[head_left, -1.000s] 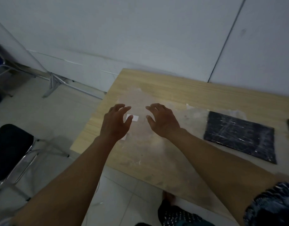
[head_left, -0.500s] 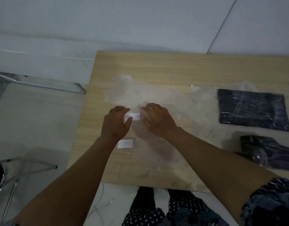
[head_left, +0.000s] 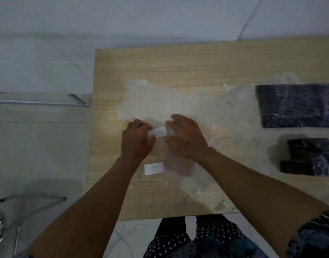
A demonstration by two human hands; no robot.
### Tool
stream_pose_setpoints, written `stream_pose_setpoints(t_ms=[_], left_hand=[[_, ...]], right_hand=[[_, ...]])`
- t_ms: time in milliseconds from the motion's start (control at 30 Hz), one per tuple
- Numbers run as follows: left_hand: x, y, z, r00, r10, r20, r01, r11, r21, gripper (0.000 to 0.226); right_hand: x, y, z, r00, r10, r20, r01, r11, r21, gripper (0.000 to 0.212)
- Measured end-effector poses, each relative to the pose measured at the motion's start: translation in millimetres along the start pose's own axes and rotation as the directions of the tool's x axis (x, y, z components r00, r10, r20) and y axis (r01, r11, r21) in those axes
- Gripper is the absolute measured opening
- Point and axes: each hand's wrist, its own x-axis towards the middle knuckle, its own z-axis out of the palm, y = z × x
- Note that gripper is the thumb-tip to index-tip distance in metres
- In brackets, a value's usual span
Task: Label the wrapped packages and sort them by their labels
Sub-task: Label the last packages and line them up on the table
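Both hands meet over the near-left part of the tabletop (head_left: 178, 64), sharing a small white label (head_left: 157, 132) between them: the left hand (head_left: 136, 141) pinches its left end with curled fingers (head_left: 141, 125), and the right hand (head_left: 187, 138) has fingers bent round its right end, along with what looks like a scrap of clear film — the blur there makes it hard to say more. A second label (head_left: 154, 168) lies flat on the tabletop just nearer the person, touched by neither hand. A slip of paper like this should weigh almost nothing and bend at the least pressure; if it has a sticky back, it would likely curl and cling to skin or to itself, so the safest hold is by the two short ends, kept taut, with fingertips off the adhesive. The wrapped packages sit well apart to the right: a flat dark package (head_left: 293, 105) further back and a bulkier dark package (head_left: 308, 157) nearer. Both appear to be soft folded cloth under glossy film — probably light, floppy and a bit slippery, best lifted from beneath with a spread hand or by opposite edges. The film's smooth, flattest face looks the best place for a label.
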Motion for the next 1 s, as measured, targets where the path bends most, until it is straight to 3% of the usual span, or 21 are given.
stream_pose_setpoints(t_ms=[167, 233, 300, 400, 467, 567, 667, 733, 833, 1000], left_hand=[[9.6, 5.4, -7.5, 0.993, -0.101, 0.059, 0.108, 0.985, -0.132, 0.003], [12.9, 11.2, -13.9, 0.979, -0.195, 0.064, 0.205, 0.947, -0.248, 0.006], [18.7, 18.1, -23.0, 0.946, -0.303, 0.114, 0.323, 0.869, -0.374, 0.006], [28.5, 30.3, -41.1, 0.891, -0.395, 0.225, 0.447, 0.671, -0.592, 0.011], [33.1, 40.4, -54.1, 0.88, -0.391, 0.269, 0.461, 0.568, -0.682, 0.014], [33.7, 54.7, -72.7, 0.902, -0.328, 0.28, 0.422, 0.537, -0.73, 0.015], [32.0, 63.9, -81.7, 0.922, -0.281, 0.266, 0.377, 0.499, -0.78, 0.018], [30.7, 69.7, -83.9, 0.913, -0.31, 0.265, 0.388, 0.463, -0.797, 0.024], [28.7, 79.4, -81.2, 0.911, -0.34, 0.234, 0.381, 0.474, -0.794, 0.023], [24.1, 107.1, -77.4, 0.916, -0.294, 0.274, 0.385, 0.445, -0.809, 0.031]], right_hand=[[-0.8, -3.4, 2.2, 0.999, -0.004, -0.045, 0.003, 1.0, -0.014, 0.063], [-2.2, -5.2, 0.8, 0.993, 0.001, -0.116, -0.002, 1.0, -0.003, 0.065], [-3.0, -8.7, -3.3, 0.976, -0.029, -0.215, 0.023, 0.999, -0.033, 0.066], [-2.3, -16.0, -11.7, 0.936, -0.076, -0.343, 0.063, 0.997, -0.051, 0.062], [0.4, -21.4, -16.2, 0.908, -0.067, -0.413, 0.062, 0.998, -0.028, 0.05], [4.8, -28.9, -24.8, 0.86, -0.019, -0.511, 0.043, 0.998, 0.035, 0.02], [8.3, -34.0, -40.1, 0.822, 0.088, -0.562, 0.013, 0.985, 0.173, 0.009], [6.1, -38.3, -56.2, 0.792, 0.269, -0.549, -0.035, 0.917, 0.398, 0.005], [0.7, -38.1, -78.1, 0.782, 0.514, -0.352, -0.136, 0.693, 0.708, 0.01], [-17.8, -26.2, -110.3, 0.8, 0.598, -0.047, -0.166, 0.295, 0.941, 0.025]])
